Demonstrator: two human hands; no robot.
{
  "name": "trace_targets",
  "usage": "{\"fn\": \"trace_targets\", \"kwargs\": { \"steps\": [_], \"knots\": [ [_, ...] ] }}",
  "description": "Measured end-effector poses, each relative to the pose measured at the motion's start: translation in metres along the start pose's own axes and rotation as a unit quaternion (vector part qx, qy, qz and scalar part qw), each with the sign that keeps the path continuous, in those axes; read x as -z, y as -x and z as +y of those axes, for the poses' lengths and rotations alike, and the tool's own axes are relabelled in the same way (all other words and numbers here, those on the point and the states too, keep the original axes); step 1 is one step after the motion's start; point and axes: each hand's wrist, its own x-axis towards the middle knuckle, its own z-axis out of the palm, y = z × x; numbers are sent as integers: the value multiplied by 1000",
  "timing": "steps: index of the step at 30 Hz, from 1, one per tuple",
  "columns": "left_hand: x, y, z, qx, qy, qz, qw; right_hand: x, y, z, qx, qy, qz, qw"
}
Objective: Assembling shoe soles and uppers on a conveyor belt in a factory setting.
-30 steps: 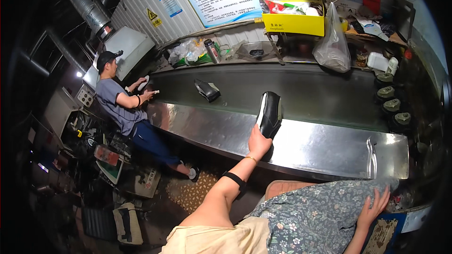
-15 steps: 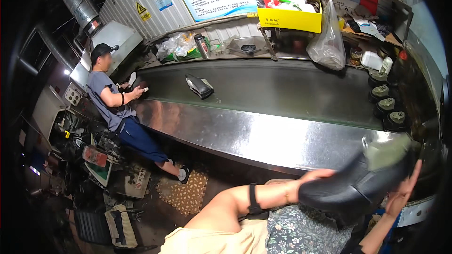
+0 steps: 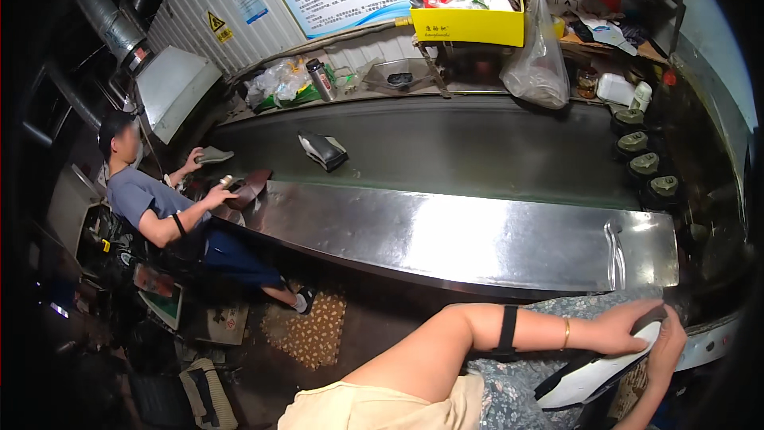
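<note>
Both hands gripped a black boot (image 3: 593, 374) at five o'clock: left hand (image 3: 625, 333) over it, right hand (image 3: 667, 346) beneath; inspection seemingly underway, next needing a turn or placing on the worktop (image 3: 477, 243)

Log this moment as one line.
left hand: on shoe | right hand: on shoe | place: lap | belt: one shoe upper

The left arm comes in from the lower edge, bare, bent at the elbow and stretched to the right across the lap. A dark band circles the forearm and a thin bangle sits near the wrist. The left hand (image 3: 625, 333) lies palm down with its grip closed from above. The right hand (image 3: 667, 344) rises from the lower right corner, fingers curled in a grip from the far side, facing the left.
</note>
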Motion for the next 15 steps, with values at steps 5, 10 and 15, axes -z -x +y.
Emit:
{"fn": "trace_targets", "kwargs": {
  "steps": [5, 10, 15],
  "knots": [
    [6, -12, 23, 23, -29, 26, 999, 0, -18, 12, 7, -52, 8, 999],
    [26, -16, 18, 68, -33, -69, 995, -12, -5, 30, -64, -98, -18, 993],
    [29, -24, 28, 93, 7, -86, 992, -4, -9, 34, -103, -160, -99, 977]
  ]
}}
